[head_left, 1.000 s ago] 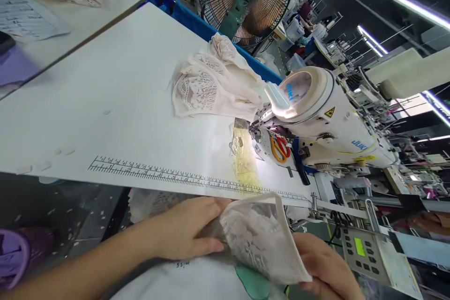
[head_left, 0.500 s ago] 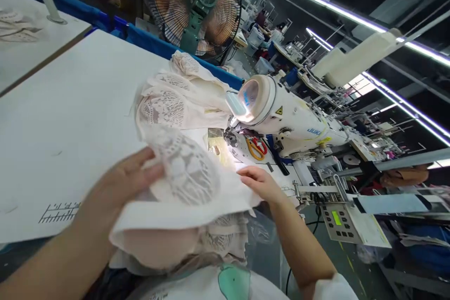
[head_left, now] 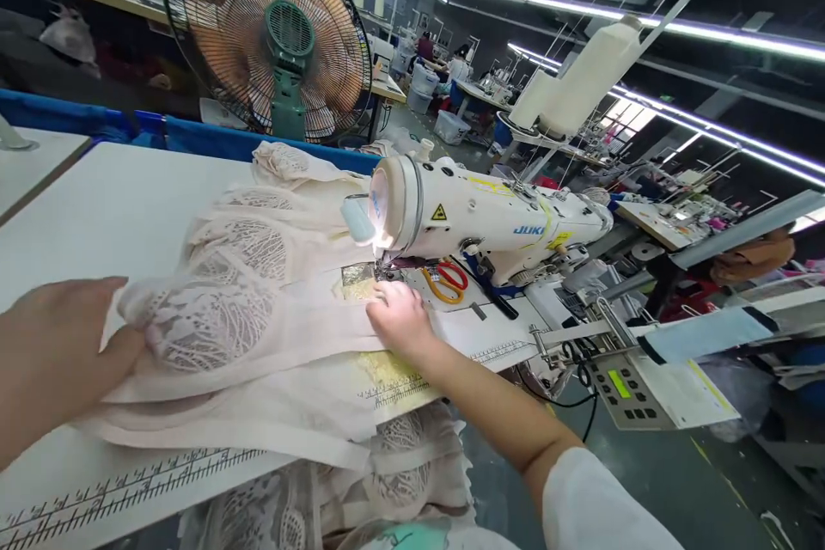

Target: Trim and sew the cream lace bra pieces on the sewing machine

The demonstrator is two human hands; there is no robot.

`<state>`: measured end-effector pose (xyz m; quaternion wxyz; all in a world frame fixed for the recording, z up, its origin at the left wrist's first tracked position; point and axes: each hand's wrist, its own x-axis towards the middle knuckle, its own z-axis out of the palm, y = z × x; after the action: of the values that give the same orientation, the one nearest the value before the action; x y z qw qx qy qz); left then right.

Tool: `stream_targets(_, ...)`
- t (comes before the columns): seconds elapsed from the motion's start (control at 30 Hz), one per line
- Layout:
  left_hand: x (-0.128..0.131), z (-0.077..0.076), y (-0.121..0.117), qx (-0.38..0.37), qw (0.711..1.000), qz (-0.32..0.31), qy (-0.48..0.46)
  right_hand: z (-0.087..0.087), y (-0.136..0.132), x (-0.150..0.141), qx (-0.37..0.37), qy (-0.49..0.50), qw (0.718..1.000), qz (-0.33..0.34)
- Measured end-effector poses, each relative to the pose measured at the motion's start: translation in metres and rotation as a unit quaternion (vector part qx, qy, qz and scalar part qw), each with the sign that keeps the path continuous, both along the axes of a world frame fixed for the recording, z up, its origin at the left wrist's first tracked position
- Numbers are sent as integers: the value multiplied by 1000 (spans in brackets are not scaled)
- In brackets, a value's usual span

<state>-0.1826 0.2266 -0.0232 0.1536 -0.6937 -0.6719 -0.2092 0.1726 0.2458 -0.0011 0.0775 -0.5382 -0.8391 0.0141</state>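
Observation:
A pale lace bra [head_left: 212, 322] lies stretched across the white table towards the sewing machine [head_left: 490, 215]. At the left, my left hand [head_left: 77, 352] pinches the outer edge of its lace cup between thumb and fingers. My right hand [head_left: 403, 322] is closed over the band's right end, right beside the needle and presser foot [head_left: 381, 271]; its fingertips are partly hidden. Behind the bra, more lace bras [head_left: 258, 241] are heaped on the table. Below the table edge, others [head_left: 406, 455] hang over my lap.
Orange and red scissors [head_left: 444, 282] lie under the machine arm, with a black tool [head_left: 499, 296] beside them. A control box [head_left: 635, 391] stands to the right. Beyond the blue-edged table is a large fan [head_left: 284, 39]. Printed ruler marks [head_left: 142, 490] run along the front edge.
The bra has gone from being held up in front of me to lying on the table. My right hand has moved in to the needle area, and my left hand has drawn the cup leftwards.

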Motion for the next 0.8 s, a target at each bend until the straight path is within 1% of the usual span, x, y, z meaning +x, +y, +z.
stream_targets(0.03, 17, 9, -2, 14, 1000, 3, 8, -1, -1, 1, 3, -8, 1000, 5)
stream_targets(0.07, 39, 18, -5, 14, 1000, -27, 3, -2, -1, 1, 4, -15, 1000, 11)
stream_targets(0.1, 65, 26, -8, 12, 996, -90, -1, -3, -3, 2, 5, -22, 1000, 16)
stream_targets(0.13, 93, 31, -10, -21, 987, -160, -2, -4, -4, 3, 4, -28, 999, 21)
stream_targets(0.17, 121, 33, -12, -41, 971, -235, -8, -5, -5, 4, 4, -31, 999, 25)
stream_targets(0.2, 147, 33, -11, -67, 951, -301, -9, -6, -7, 5, 4, -32, 999, 30)
stream_targets(0.23, 169, 30, -9, -93, 936, -339, -5, -6, -10, 6, 3, -32, 999, 36)
stream_targets(0.27, 186, 25, -6, -113, 926, -361, 8, -6, -12, 9, 2, -30, 999, 42)
stream_targets(0.3, 198, 20, -1, -120, 921, -369, 16, -7, -16, 12, 1, -28, 998, 49)
stream_targets(0.37, 211, 10, 8, -127, 920, -370, 36, -8, -24, 21, 5, -15, 997, 70)
stream_targets(0.47, 213, 3, 18, -130, 921, -363, 61, -16, -41, 39, 31, 34, 994, 96)
stream_targets(0.53, 213, 3, 22, -132, 924, -353, 72, -23, -51, 50, 50, 74, 991, 98)
stream_targets(0.63, 216, 6, 28, -135, 929, -336, 81, -32, -59, 61, 52, 112, 988, 94)
stream_targets(0.8, 221, 10, 40, -137, 933, -321, 94, -33, -55, 62, 38, 125, 985, 110)
